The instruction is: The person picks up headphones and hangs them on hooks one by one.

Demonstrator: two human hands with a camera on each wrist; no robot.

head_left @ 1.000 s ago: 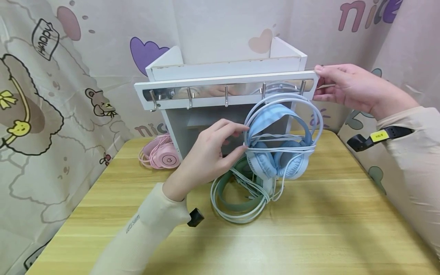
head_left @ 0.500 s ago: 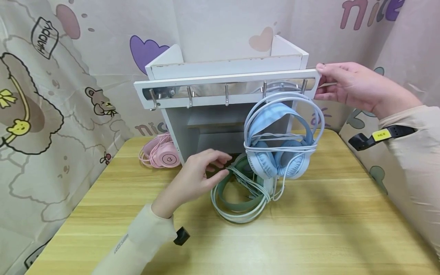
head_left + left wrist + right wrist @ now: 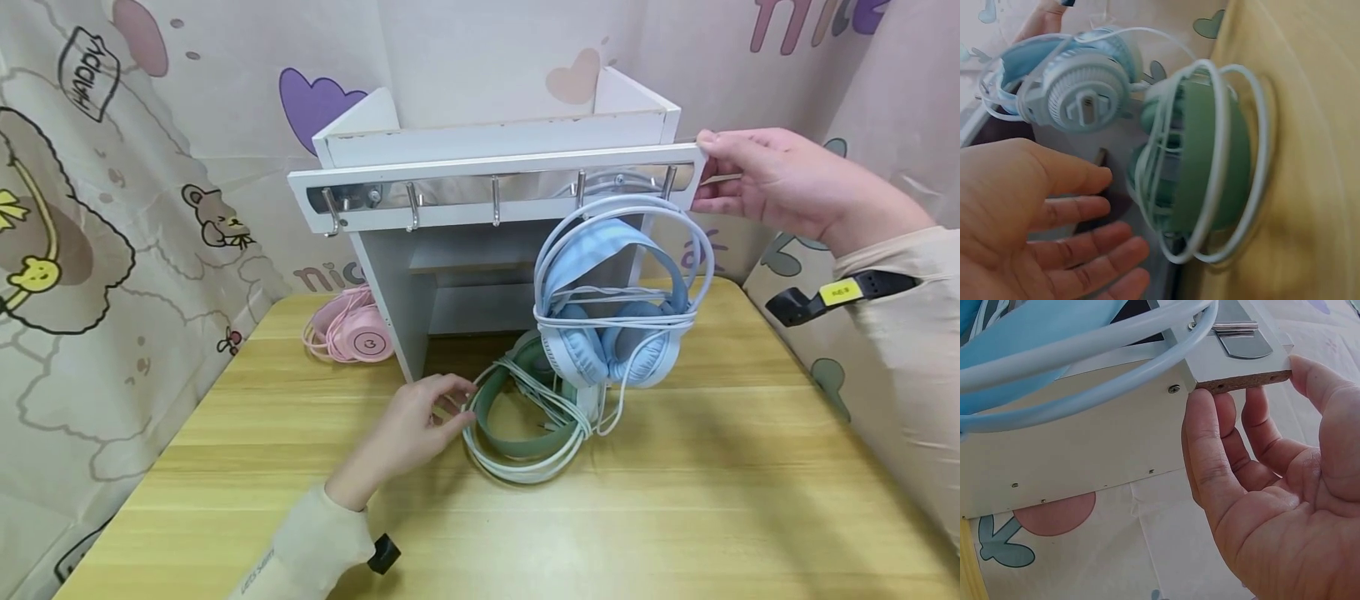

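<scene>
Light blue headphones, their cable wound round them, hang from the right end of a white hook rail. My right hand grips that rail's right end, thumb and fingers at the raw board edge seen in the right wrist view. Green headphones with a pale looped cable lie on the table below, partly behind the blue pair. My left hand is just left of their cable loop, fingers loosely bent and holding nothing. In the left wrist view a gap shows between its fingertips and the green headphones.
Behind the rail stands a white shelf unit with an inner shelf. Pink headphones lie at its left side on the wooden table. Several metal hooks stick out from the rail. Printed cloth hangs around the table.
My left hand has come away from the blue headphones and moved down and left to the green pair. My right hand stays at the rail's end.
</scene>
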